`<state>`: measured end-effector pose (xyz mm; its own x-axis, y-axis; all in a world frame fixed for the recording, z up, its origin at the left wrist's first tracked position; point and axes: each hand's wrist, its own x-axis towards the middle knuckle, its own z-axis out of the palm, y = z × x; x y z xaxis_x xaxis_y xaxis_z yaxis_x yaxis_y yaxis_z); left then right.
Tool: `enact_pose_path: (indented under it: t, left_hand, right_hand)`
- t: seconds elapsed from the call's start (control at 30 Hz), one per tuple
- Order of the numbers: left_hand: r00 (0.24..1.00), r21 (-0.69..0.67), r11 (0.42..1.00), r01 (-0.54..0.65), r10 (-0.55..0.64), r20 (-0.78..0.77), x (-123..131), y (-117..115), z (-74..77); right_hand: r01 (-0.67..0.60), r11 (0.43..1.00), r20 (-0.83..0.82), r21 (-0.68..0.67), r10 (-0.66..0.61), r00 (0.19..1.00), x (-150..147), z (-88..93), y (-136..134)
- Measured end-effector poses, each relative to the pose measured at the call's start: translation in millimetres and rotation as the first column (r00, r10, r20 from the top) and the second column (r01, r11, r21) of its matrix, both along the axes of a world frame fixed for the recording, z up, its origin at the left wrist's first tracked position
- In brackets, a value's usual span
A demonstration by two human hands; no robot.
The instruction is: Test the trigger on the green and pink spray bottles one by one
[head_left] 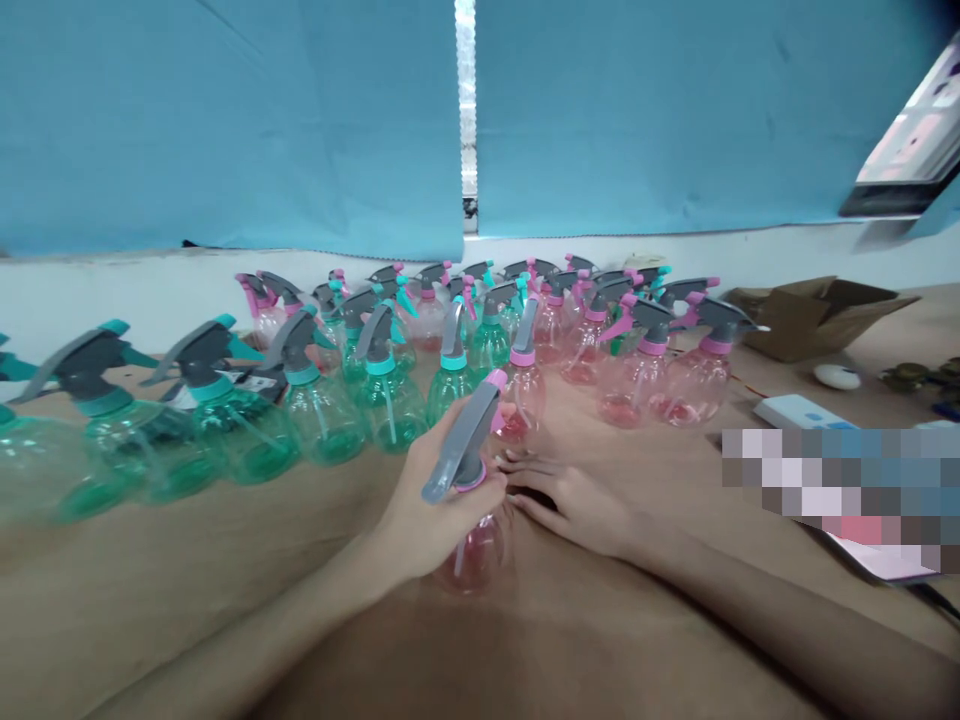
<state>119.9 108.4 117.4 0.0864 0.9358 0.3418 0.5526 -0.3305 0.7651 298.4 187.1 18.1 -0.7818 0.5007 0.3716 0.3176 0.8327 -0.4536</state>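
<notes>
My left hand (pixel 424 500) is wrapped round the neck of a clear pink spray bottle (pixel 476 555) with a grey trigger head and pink nozzle. The bottle stands upright, close in front of me. Just right of it, my right hand (pixel 574 505) rests low over the table with its fingers stretched toward the bottle. Nothing shows in that hand; whether its fingertips touch the bottle is hard to see. Directly beyond my hands stand another pink spray bottle (pixel 525 385) and a green spray bottle (pixel 453 380).
A row of green spray bottles (pixel 326 420) runs to the left. More pink spray bottles (pixel 697 380) stand at right and behind. An open cardboard box (pixel 810 320), a white computer mouse (pixel 838 377) and a white box-like item (pixel 802 412) lie to the right. Blue curtains (pixel 637 120) hang behind.
</notes>
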Motion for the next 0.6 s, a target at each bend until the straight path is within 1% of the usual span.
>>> enact_pose_path:
  t: [0.13,0.37,0.5,0.6]
  left_hand:
    - [1.0,0.013,1.0,-0.02,0.021,-0.016,-0.9,-0.3,-2.3]
    - [0.999,0.002,0.999,-0.043,0.043,-0.002,-0.7,-1.2,-1.3]
    - [0.999,0.009,0.999,-0.041,0.041,-0.005,-2.1,-0.7,-4.5]
    - [0.999,-0.017,0.999,-0.051,0.051,-0.01,-3.6,-0.2,-7.3]
  right_hand:
    - [-0.001,1.0,0.0,-0.003,0.001,1.0,0.0,1.9,-0.7]
    - [0.0,1.0,0.014,0.005,0.0,1.0,0.2,1.7,-0.8]
    - [0.003,1.0,0.019,0.006,-0.003,1.0,0.2,1.5,-0.9]
    - [0.0,1.0,0.014,0.0,0.0,1.0,0.1,2.0,-0.9]
